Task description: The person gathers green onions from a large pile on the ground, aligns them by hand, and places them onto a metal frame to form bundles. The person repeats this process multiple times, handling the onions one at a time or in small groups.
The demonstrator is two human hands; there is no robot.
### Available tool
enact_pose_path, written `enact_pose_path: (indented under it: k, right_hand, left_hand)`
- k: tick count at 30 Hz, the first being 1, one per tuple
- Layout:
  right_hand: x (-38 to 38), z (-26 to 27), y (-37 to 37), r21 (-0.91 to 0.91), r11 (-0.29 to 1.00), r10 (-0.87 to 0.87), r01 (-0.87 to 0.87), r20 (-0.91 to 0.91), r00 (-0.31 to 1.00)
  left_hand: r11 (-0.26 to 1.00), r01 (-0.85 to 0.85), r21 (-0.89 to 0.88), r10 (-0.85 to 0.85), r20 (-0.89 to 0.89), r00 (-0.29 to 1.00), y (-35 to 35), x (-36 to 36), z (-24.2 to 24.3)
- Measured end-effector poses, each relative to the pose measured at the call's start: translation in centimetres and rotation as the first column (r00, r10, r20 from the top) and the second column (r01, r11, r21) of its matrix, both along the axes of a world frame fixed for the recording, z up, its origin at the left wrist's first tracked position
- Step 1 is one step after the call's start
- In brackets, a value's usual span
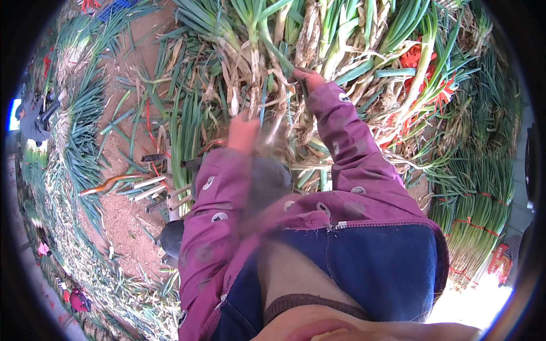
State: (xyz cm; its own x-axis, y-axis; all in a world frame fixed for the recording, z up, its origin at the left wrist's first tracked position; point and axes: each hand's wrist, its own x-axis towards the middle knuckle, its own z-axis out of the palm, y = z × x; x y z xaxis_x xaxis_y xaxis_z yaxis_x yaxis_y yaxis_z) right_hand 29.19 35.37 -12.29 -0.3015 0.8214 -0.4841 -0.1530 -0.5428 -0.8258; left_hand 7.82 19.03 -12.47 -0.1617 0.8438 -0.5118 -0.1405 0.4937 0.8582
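Observation:
Before me, a green onion [253, 72] with dry, papery skin on its stalk runs down to my left hand [244, 131]. The fingers of that hand are closed at its lower end, partly blurred and hidden from above. My right hand [308, 80] grips a green leaf [276, 50] that slants away from the upper part of this onion. More unpeeled green onions [307, 38] with brown skins and roots lie heaped just beyond both hands. Loose withered leaves and roots hang below and between the hands.
Tied bundles of green onions [473, 230] stand at the right. Red ties [413, 59] lie on the heap. Left are a metal frame [170, 187], a curved orange-brown strip [115, 182] and bare soil [128, 230]. Another person [36, 117] is among onion rows at far left.

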Motion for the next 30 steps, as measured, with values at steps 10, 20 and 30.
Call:
enact_pose_path:
  k: [10, 20, 30]
  right_hand:
    - [5.3, -1.1, 1.4, -0.243, 0.960, -0.275, 0.138, -0.729, 0.626]
    - [10.8, -1.1, -3.6, 0.016, 0.879, -0.447, 0.476, -0.318, 0.836]
    - [2.2, -6.8, -3.8, 0.264, 0.951, -0.004, -0.162, 0.532, 0.847]
  left_hand:
    - [0.979, -0.080, 0.186, 0.156, -0.446, 0.881, -0.4, 0.3, 1.8]
    - [0.945, -0.080, 0.318, 0.127, -0.131, 0.983, 1.8, -0.6, 0.9]
    - [0.924, 0.372, 0.086, -0.310, -0.400, 0.862, -0.9, -0.1, -0.3]
